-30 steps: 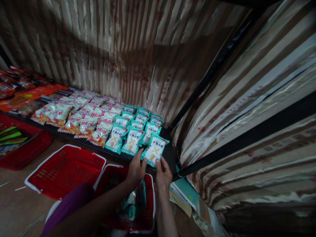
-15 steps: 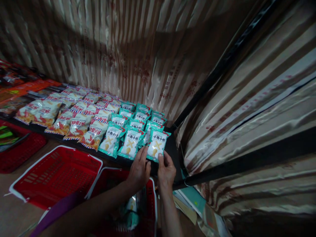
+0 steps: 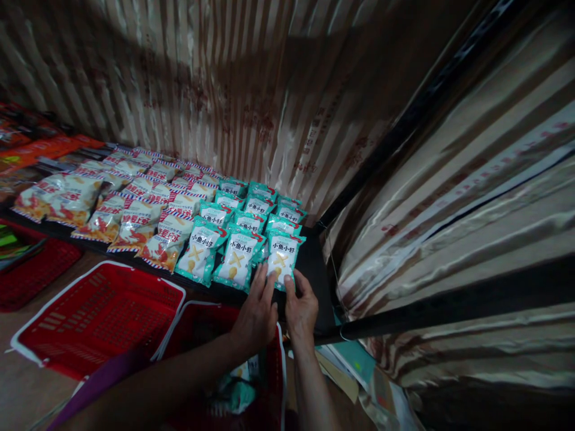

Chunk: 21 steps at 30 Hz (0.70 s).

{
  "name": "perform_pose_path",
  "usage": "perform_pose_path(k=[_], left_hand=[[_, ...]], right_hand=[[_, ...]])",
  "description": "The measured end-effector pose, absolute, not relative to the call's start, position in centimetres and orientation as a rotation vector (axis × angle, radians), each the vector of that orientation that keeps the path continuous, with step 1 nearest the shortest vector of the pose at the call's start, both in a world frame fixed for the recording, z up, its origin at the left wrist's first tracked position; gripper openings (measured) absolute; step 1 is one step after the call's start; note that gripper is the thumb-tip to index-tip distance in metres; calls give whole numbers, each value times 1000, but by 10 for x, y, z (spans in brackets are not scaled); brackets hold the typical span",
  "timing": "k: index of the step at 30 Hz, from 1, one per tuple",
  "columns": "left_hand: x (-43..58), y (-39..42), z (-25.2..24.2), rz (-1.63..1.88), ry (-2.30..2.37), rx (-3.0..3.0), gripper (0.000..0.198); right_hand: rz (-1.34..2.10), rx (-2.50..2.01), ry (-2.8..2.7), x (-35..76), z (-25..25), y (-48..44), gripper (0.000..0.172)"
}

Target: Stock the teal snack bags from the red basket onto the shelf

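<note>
A teal-and-white snack bag (image 3: 283, 254) leans at the right end of the front row on a black shelf (image 3: 317, 263). At its lower right corner, my right hand (image 3: 302, 308) pinches the bag, with the thumb on the front. The fingers of my left hand (image 3: 255, 311) are stretched out against its lower left edge, the thumb apart. Matching teal bags stand behind it, and another teal snack bag (image 3: 238, 260) stands directly to the left. Farther left are rows of white-and-orange snack bags (image 3: 139, 226) with striped edges.
A red basket (image 3: 101, 317) with a white rim stands on the floor below the shelf. Beside it, a second red basket (image 3: 279, 371) holds some teal packs, partly behind my arms. A black post (image 3: 354, 191) rises at the shelf's right corner, before striped curtains (image 3: 251, 90).
The bag between my hands has shifted slightly left and sits straighter, closer to its neighbour. My left fingertips now lie further over its lower left edge. The view has shifted a little.
</note>
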<state>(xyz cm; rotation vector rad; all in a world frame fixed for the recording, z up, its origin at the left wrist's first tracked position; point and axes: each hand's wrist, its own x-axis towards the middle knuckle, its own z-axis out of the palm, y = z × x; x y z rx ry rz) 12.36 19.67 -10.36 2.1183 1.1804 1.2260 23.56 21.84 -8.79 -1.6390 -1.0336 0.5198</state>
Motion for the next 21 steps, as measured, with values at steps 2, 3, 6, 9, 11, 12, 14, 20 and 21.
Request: perform_pose_path(k=[2,3,6,9,11,12,14,20,21], left_hand=[[123,195,-104,1192,1189,2129,70],[123,195,-105,1181,1194,2141,70],[121,195,-106,1164,1206,2176,69],[120,195,-107,1186,1195,2212,68],[121,195,-108,1200,1187,2241,68],[121,194,-108,1204,1185,2254,67],[122,193,-108,1208,1178,2283,68],[124,192,-111,1226,1168,2383,70],[124,192,-111,1231,1173,2382,70]], right_hand=[[516,-1653,-1067,235,-89,218,45],[516,-1655,-1081,235,-89,218,45],[521,-1663,-1137,234,-91,218,46],[480,-1686,-1185,233,-92,218,51],[411,-1716,-1211,232,-91,218,57],[379,-1731,-1223,231,-91,218,60],[338,-1746,-1252,230,-89,219,64],[393,-1686,-1329,225,-84,219,60],[401,-1685,-1332,225,-84,219,60]])
